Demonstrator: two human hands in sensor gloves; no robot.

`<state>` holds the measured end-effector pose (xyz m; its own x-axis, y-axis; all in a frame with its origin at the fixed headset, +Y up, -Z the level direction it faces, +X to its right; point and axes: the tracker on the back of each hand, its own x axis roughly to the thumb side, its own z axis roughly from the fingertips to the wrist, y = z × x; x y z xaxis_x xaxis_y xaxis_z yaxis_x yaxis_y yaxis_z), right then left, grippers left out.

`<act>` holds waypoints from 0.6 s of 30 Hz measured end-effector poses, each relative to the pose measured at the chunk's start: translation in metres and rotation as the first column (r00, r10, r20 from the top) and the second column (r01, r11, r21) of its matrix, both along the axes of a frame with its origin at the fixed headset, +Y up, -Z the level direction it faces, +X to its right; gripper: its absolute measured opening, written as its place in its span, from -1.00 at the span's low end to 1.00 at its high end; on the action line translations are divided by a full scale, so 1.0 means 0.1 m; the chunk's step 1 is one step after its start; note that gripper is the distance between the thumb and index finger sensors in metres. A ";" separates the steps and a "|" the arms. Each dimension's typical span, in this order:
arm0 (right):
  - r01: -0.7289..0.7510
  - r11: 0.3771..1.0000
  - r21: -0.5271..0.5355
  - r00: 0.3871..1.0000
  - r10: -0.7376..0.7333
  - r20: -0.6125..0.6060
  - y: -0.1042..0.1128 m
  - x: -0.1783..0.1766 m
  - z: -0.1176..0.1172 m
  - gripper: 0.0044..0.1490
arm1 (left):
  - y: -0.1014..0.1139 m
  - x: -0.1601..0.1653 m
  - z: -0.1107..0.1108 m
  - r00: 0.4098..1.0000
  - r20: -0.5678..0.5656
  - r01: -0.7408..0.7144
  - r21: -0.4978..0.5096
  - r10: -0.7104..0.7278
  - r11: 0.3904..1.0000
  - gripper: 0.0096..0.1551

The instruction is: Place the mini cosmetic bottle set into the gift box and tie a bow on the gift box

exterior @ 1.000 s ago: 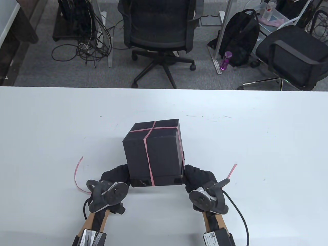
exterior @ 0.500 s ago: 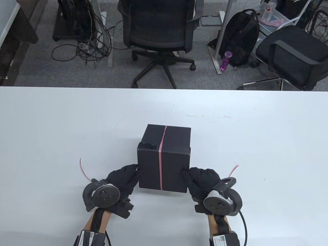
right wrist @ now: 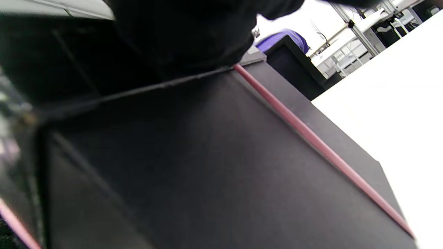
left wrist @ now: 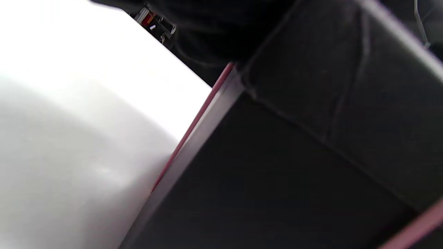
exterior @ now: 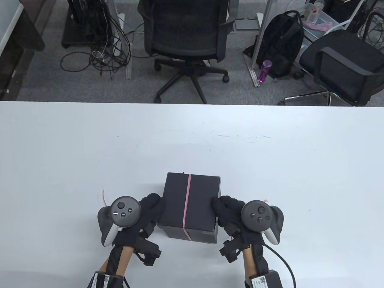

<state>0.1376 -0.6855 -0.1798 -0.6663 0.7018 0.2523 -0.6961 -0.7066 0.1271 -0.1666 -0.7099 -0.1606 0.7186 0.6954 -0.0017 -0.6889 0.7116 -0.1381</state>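
The gift box [exterior: 189, 207] sits between both hands — left fingers [exterior: 151, 207] and right fingers [exterior: 223, 207] grip its sides.

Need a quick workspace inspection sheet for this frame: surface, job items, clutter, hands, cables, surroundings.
Surface: white table, faint scuff marks.
Job's things: black gift box closed, near the front edge; pink ribbon runs over its top and down the near face; no bow seen. Bottle set: nothing seen, presumably inside.
Clutter: nothing seen on the table.
Hands: left hand grips the box's left side, right hand its right side.
Cables: black lead trails from the right wrist; tangled cables on the floor.
Surroundings: two office chairs, a backpack, a purple bottle.
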 end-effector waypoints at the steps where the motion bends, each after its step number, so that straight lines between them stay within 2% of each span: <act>1: -0.006 1.000 -0.008 1.000 0.006 0.002 0.00 0.00 0.00 -0.36 | 0.00 0.00 0.00 1.000 -0.008 -0.007 0.001 0.007 1.000 -0.46; 5: -0.112 0.991 -0.076 0.994 0.112 -0.006 -0.04 0.02 -0.04 -0.36 | 0.02 0.03 0.00 1.000 0.028 0.001 -0.009 -0.001 1.000 -0.45; 7: -0.169 0.983 -0.067 0.986 0.170 0.002 -0.06 0.03 -0.05 -0.36 | 0.03 0.07 0.02 0.999 0.040 0.019 -0.008 -0.018 1.000 -0.45; 11: -0.137 0.988 -0.066 0.990 0.138 0.014 -0.08 0.04 -0.05 -0.37 | 0.04 0.09 0.04 0.998 0.027 0.060 0.014 -0.060 0.998 -0.45; 18: -0.109 0.991 -0.080 0.994 0.111 0.016 -0.11 0.06 -0.07 -0.36 | 0.02 0.07 0.03 0.999 0.032 0.018 -0.012 -0.018 1.000 -0.45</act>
<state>0.1438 -0.6966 -0.1869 -0.7451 0.6410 0.1843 -0.6177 -0.7674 0.1717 -0.1595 -0.7078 -0.1577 0.7309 0.6824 0.0128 -0.6711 0.7220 -0.1685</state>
